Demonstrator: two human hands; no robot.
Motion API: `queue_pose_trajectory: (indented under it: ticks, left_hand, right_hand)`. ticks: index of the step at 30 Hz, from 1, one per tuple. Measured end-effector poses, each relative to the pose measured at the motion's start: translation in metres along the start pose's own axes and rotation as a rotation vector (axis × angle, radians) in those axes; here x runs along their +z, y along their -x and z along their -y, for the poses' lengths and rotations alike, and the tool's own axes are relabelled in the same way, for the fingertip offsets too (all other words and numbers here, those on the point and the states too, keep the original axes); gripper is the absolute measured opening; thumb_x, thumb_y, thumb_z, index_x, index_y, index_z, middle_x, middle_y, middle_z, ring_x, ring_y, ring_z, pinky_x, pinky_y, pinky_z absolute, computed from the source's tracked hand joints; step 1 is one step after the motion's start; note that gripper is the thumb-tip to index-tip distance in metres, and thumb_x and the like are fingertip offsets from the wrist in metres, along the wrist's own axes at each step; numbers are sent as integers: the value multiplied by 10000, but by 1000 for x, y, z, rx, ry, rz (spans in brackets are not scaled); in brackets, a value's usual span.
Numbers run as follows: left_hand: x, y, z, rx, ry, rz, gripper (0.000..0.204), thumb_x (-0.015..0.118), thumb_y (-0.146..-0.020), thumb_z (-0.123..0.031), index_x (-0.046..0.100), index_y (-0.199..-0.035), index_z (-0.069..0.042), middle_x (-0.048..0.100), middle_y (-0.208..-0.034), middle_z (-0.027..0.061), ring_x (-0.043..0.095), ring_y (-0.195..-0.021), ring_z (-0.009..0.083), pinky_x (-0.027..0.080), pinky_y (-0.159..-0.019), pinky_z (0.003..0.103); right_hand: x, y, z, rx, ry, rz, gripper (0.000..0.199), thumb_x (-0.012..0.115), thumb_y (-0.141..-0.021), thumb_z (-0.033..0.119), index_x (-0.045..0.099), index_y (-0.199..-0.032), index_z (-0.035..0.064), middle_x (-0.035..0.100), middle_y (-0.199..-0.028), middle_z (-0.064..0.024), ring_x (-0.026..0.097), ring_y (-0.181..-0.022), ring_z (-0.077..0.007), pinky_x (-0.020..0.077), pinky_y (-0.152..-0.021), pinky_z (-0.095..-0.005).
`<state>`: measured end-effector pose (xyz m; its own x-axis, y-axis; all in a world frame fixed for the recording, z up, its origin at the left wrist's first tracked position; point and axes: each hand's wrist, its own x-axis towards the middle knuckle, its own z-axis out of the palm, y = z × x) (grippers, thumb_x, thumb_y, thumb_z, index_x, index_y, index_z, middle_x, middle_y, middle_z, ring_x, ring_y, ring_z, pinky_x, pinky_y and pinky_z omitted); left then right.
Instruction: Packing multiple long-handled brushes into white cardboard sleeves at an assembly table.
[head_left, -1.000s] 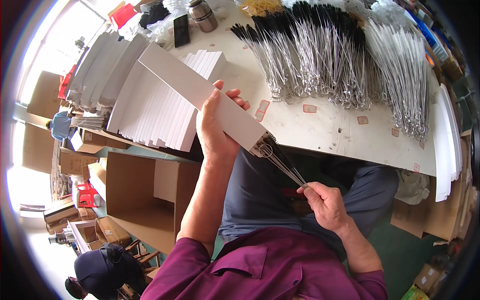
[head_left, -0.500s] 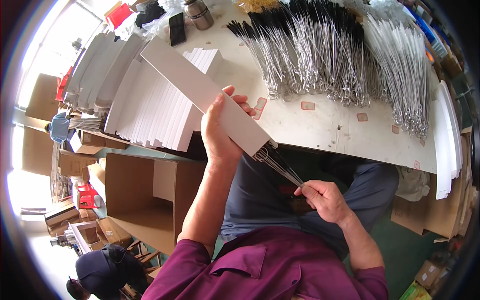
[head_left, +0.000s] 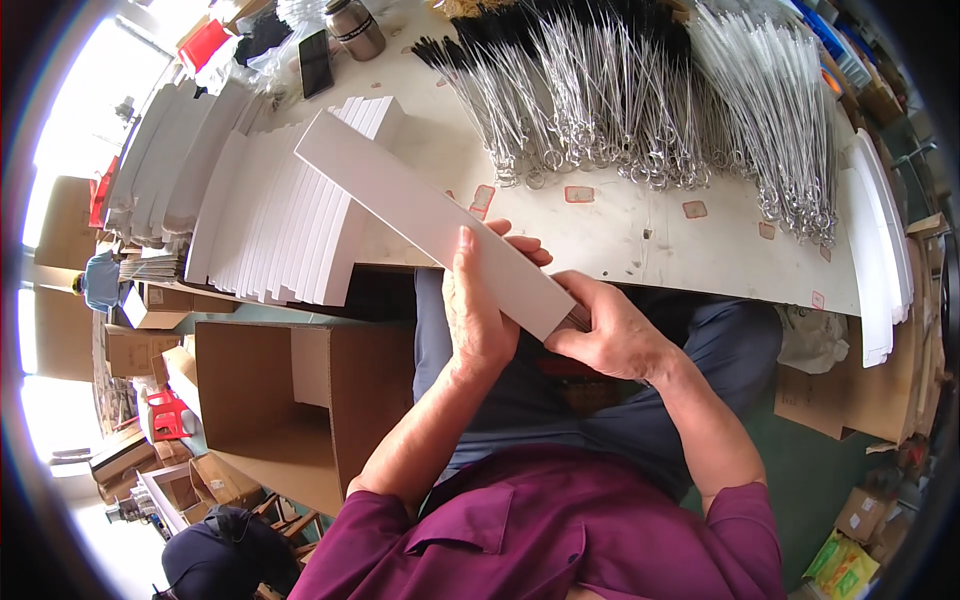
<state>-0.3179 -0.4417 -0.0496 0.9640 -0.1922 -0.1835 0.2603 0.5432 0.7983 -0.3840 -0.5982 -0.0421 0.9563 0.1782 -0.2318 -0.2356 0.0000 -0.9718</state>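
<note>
Left fingers (head_left: 530,248): closed on the white box, the thumb stretched along its broad face and the other fingertips showing past its far edge.
Right fingers (head_left: 571,283): bent in around the grey wires at the near end of the box, thumb below, forefinger above.
White box (head_left: 415,205): held by the left fingers, one end just at the right fingers, the other reaching up and to the left beyond the left thumb; long, narrow, straight-sided and tilted, plain matt white, its smooth faces clean and its corners crisp.
Grey wires (head_left: 577,318): a short, dark glimpse between the right thumb and forefinger; the rest is hidden.
White boxes in a row (head_left: 265,220): left of the left fingers, packed side by side, of the same long shape.
Black brushes (head_left: 600,90): beyond both sets of fingers, a thick spread with silvery stems and ring ends pointing toward them.
White brushes (head_left: 775,110): farther right of the right fingers, pale bristles, similar ringed stems.
Table (head_left: 590,235): just beyond the fingers, pale and scuffed.
Open carton (head_left: 270,390): brown, lower left of the left fingers.
</note>
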Motion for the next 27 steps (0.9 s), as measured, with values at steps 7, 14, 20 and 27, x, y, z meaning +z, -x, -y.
queue_pose_trajectory:
  ticks: [7, 14, 20, 27]
  left_hand:
    - [-37, 30, -39, -294, -883, 402, 408, 701, -999, -342, 683, -1153, 35, 734, -929, 105, 696, -903, 165, 561, -801, 340]
    - [0, 58, -86, 902, -1613, 739, 529, 852, -715, -170, 650, -1178, -15, 637, -1202, 193, 636, -1090, 355, 526, -968, 459]
    - [-1, 28, -62, 570, -1782, 1006, 582, 770, -777, -199, 569, -1267, 42, 581, -921, 140, 616, -898, 323, 500, -841, 450]
    - [-19, 32, -49, 528, -1725, 910, 380, 800, -681, -129, 570, -967, -30, 602, -792, 123, 662, -720, 345, 542, -631, 464]
  right_hand:
    - [-27, 12, 6, 120, -15, 91, 144, 671, -907, 18, 660, -1045, -22, 680, -825, -7, 602, -730, -69, 503, -697, -259]
    - [-50, 23, 17, 108, 369, 155, 257, 718, -833, 131, 702, -1037, -26, 757, -915, -112, 698, -822, -136, 550, -776, -316]
    - [-34, 20, 27, 171, 505, 345, 266, 715, -826, 131, 708, -1050, -13, 750, -876, -97, 674, -771, -124, 538, -728, -303]
    - [-48, 29, 52, 34, 901, 164, 461, 728, -804, 340, 735, -1119, 4, 750, -966, -229, 725, -938, -388, 569, -871, -442]
